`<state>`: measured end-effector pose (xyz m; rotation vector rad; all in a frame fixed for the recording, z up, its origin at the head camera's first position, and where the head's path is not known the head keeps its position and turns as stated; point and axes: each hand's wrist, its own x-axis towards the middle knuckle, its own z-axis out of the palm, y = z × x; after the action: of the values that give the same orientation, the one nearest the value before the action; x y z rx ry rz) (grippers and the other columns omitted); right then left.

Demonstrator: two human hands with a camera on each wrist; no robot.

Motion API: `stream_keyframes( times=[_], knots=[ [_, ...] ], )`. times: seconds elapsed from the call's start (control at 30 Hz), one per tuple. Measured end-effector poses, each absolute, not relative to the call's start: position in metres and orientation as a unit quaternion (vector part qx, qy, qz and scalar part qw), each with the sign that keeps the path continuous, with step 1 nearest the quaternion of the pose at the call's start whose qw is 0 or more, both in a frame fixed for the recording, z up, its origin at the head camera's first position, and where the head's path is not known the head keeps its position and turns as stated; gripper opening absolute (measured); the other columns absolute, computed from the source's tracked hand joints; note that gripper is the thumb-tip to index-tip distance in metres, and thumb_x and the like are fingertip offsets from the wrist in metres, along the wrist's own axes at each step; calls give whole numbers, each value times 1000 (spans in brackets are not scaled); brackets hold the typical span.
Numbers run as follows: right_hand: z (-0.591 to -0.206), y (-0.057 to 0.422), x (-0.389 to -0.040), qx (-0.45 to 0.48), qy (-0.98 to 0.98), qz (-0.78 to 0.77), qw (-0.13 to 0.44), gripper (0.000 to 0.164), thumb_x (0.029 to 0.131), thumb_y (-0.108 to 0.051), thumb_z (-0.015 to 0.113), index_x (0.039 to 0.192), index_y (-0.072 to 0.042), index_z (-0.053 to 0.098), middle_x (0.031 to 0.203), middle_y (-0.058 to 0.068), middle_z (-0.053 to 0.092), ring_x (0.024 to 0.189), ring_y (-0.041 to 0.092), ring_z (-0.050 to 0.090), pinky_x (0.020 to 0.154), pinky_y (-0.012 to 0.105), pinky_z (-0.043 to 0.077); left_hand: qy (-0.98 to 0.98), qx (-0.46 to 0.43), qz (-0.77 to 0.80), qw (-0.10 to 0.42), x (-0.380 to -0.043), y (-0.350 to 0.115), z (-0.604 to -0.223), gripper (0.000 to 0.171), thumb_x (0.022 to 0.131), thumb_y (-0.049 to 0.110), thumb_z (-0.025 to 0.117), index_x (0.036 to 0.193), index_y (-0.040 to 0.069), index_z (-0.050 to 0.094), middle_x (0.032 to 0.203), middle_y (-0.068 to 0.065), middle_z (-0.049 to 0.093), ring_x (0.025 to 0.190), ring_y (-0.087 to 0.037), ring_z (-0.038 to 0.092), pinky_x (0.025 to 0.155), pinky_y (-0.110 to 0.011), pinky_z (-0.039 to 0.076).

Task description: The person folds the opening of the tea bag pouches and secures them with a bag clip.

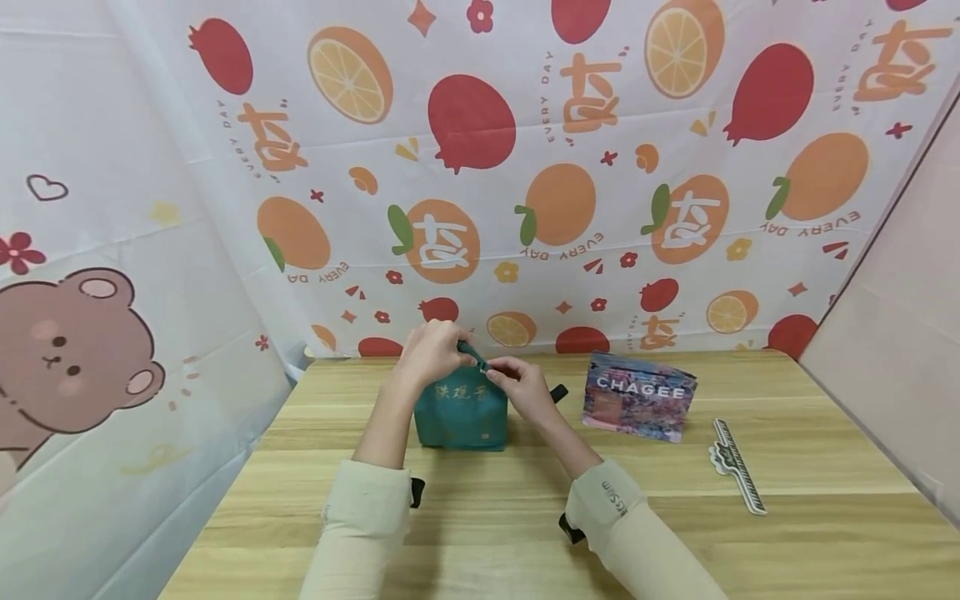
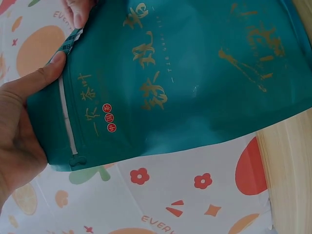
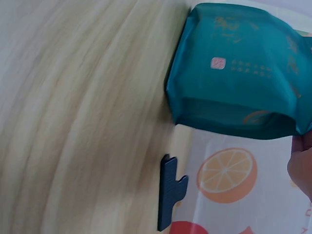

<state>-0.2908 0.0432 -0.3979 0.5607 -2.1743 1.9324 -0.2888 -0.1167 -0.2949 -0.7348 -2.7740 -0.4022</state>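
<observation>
A teal tea pouch (image 1: 457, 417) with gold lettering stands upright on the wooden table. My left hand (image 1: 431, 357) grips its top edge, and in the left wrist view the thumb of that hand (image 2: 19, 122) presses on the front near a pale strip (image 2: 66, 112) running below the top. The right hand (image 1: 523, 387) pinches the pouch's top at the other end, its fingertips (image 2: 79, 12) close to a folded-over bit of the edge. In the right wrist view the pouch (image 3: 243, 73) bulges at its side, and only part of the right hand (image 3: 302, 163) shows.
Right of the pouch lies a black bag clip (image 1: 558, 392), also seen in the right wrist view (image 3: 170, 195). Further right stands a patterned CHAGEE pouch (image 1: 637, 398). A white clip with a dark ridged edge (image 1: 738, 467) lies near the table's right side. Printed cloth (image 1: 480, 192) hangs behind.
</observation>
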Motion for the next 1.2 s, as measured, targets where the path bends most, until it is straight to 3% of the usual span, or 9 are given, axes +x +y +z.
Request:
stream_keyframes(
  times=[0.27, 0.43, 0.57, 0.9, 1.2],
  knots=[
    [-399, 34, -295, 151, -758, 619, 137, 9, 86, -9, 64, 90, -2, 69, 82, 4, 64, 71, 15, 56, 61, 24, 45, -948, -264, -139, 109, -286, -120, -293, 13, 78, 19, 74, 88, 10, 75, 79, -2, 66, 62, -12, 56, 53, -26, 42],
    [-399, 32, -295, 155, -755, 620, 147, 9, 86, -8, 63, 89, -1, 68, 81, 5, 64, 70, 15, 56, 59, 24, 44, -942, -278, -165, 87, -286, -124, -291, 20, 87, 20, 65, 97, 5, 72, 88, -6, 68, 64, -14, 58, 57, -27, 44],
    [-398, 32, -295, 157, -753, 619, 156, 8, 86, -8, 63, 88, -1, 68, 79, 6, 64, 68, 17, 55, 58, 24, 43, -939, -272, -195, 80, -287, -126, -290, 23, 92, 19, 58, 99, 1, 71, 83, -6, 66, 59, -14, 53, 58, -28, 42],
    [-399, 31, -293, 147, -757, 621, 141, 8, 86, -10, 64, 87, -4, 69, 79, 3, 63, 68, 14, 53, 60, 24, 44, -940, -255, -201, 106, -292, -128, -296, 21, 91, 17, 58, 95, 0, 71, 84, -8, 67, 72, -17, 58, 64, -31, 45],
    [-398, 33, -295, 142, -753, 628, 134, 10, 86, -11, 64, 88, -3, 69, 79, 2, 62, 69, 14, 51, 59, 24, 43, -948, -232, -198, 89, -291, -121, -293, 23, 88, 27, 63, 90, 6, 71, 68, -3, 59, 51, -14, 47, 51, -27, 37]
  ],
)
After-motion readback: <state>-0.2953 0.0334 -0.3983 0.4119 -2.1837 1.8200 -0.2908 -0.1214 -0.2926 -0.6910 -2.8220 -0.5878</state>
